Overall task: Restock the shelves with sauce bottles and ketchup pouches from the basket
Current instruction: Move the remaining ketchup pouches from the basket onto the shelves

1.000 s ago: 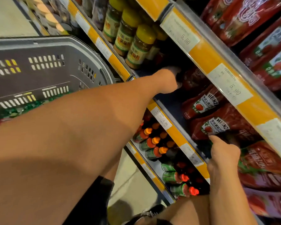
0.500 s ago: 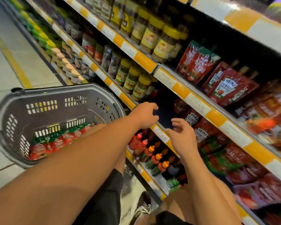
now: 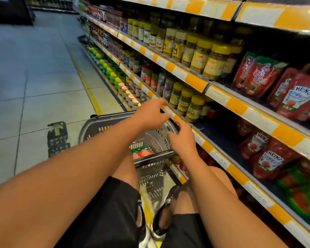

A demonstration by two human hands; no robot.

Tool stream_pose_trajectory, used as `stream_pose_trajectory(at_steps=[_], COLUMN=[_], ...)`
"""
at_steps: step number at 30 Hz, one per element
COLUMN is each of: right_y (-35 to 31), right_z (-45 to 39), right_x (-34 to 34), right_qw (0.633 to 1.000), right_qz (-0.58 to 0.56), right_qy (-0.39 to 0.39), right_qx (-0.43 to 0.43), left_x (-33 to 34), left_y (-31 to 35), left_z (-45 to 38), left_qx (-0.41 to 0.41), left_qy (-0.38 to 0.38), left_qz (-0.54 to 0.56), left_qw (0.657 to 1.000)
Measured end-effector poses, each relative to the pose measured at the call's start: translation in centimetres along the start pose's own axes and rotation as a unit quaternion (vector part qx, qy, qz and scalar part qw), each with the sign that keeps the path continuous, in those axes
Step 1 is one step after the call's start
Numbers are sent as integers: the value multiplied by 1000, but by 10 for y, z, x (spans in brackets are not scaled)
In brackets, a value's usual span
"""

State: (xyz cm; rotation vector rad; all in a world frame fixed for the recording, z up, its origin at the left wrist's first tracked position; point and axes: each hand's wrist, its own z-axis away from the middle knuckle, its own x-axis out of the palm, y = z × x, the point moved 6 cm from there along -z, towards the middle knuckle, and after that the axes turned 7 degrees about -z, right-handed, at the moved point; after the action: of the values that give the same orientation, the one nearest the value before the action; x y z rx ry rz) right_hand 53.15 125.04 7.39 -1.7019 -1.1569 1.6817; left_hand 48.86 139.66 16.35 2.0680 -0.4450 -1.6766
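Supermarket aisle, tiled floor [image 3: 43, 72], with a long run of shelving [image 3: 195, 79] on the person's right, its edges carrying yellow-and-white price strips. Upper tiers hold yellow-lidded jars [image 3: 213, 59]; red ketchup pouches [image 3: 268, 158] stand in the bay at mid height and on the tier above. A grey basket [image 3: 89, 127] sits on the floor just beside the lower shelving, ahead of the person's knees. Inside it, a few red and green pouches [image 3: 141, 153] are visible near the bottom; the arms hide the remainder, so the full count cannot be given. The left hand [image 3: 150, 113] hangs over the basket rim, fingers spread wide, nothing in them. The right hand [image 3: 183, 138] is likewise over the basket, close to the shelf edge, fingers loosely apart and holding nothing. Assessment: the pouch bay already carries stock yet shows a bare dark patch toward its left end, so restocking appears partly done. Stock remains in the basket, and both hands look placed to reach in for the next item. No sauce bottles can be made out in the basket.
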Motion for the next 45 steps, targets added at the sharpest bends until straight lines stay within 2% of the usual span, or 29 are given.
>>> stream_pose_trajectory(at_steps=[5, 8, 12, 16, 23, 27, 35, 41, 45], right_y=[7, 4, -10, -16, -6, -5, 22, 95, 140], right_z=[-4, -9, -16, -22, -53, -84, -167, -173, -175], right_x=[30, 41, 70, 109, 168, 185, 214, 260, 285], right_qw=[997, 997, 995, 987, 966, 942, 883, 843, 815], right_qz=[57, 64, 81, 126, 197, 256, 371, 402, 406], right_qy=[-43, -46, -62, -100, -167, -216, -283, -350, -400], right_qx=[17, 23, 22, 16, 8, 12, 48, 70, 103], left_x=[-49, -56, -56, -51, -4, 24, 76, 143, 186], left_y=[-51, -90, -141, -191, -274, -290, -315, -333, -344], left_z=[5, 15, 27, 36, 35, 0, -41, -57, -66], left_qx=[-57, -90, -129, -165, -234, -223, -277, -320, -346], left_qy=[20, -5, -32, -14, 25, -29, -122, -199, -222], left_qz=[-84, -126, -131, -80, 78, 98, 115, 106, 119], left_qw=[995, 988, 982, 983, 969, 970, 946, 920, 904])
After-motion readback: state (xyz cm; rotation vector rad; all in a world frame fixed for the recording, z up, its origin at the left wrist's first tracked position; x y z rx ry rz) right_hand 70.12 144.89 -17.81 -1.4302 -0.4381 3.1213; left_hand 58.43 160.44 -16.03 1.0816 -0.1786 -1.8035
